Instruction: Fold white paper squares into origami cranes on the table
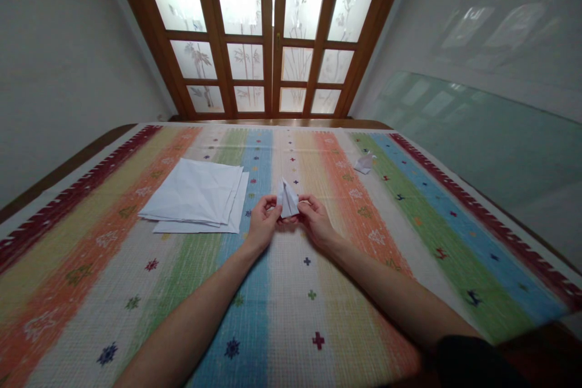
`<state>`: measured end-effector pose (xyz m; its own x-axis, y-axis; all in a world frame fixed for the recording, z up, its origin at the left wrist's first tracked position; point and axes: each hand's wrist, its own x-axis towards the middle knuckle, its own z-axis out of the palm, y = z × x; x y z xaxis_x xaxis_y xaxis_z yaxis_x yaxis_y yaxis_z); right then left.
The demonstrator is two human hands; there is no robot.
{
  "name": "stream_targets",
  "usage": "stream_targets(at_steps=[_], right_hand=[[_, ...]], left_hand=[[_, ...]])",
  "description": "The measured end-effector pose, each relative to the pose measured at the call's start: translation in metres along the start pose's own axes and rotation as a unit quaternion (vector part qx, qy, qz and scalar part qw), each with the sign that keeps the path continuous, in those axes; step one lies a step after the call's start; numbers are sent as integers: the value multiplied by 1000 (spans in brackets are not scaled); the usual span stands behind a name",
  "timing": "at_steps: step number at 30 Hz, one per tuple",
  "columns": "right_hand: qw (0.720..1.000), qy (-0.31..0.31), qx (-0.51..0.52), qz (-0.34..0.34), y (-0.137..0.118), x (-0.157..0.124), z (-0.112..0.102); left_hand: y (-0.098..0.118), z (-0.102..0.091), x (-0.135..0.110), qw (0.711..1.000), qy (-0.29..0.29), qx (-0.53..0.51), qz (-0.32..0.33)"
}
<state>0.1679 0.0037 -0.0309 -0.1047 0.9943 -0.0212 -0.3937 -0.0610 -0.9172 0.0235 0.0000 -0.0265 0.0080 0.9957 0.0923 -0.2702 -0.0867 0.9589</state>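
A small piece of folded white paper, pointed at the top with a crease down its middle, is held up between my two hands. My left hand pinches its left edge, thumb in front and fingers behind. On the other edge, my right hand grips it between thumb and fingers. Some fingertips are hidden behind the paper. Left of my hands lies a stack of white paper sheets, slightly fanned. Farther off to the right, a small folded paper figure rests on the cloth.
A striped, colourful tablecloth covers the table under my forearms. Beyond the far edge stand wooden doors with frosted panes. A glass panel leans along the right wall, and a pale wall rises at left.
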Motion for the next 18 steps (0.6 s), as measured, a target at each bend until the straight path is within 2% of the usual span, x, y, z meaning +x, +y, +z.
stream_targets(at_steps=[6, 10, 15, 18], right_hand=[[999, -1, -15, -43, 1, 0, 1], [995, 10, -68, -74, 2, -1, 1], [975, 38, -172, -136, -2, -3, -1], [969, 28, -194, -151, -3, -3, -3]], left_hand=[[0, 4, -1, 999, -32, -7, 25], [-1, 3, -2, 998, -16, 37, 53], [-5, 1, -6, 981, -3, 128, 146], [-7, -1, -6, 963, -5, 176, 205]])
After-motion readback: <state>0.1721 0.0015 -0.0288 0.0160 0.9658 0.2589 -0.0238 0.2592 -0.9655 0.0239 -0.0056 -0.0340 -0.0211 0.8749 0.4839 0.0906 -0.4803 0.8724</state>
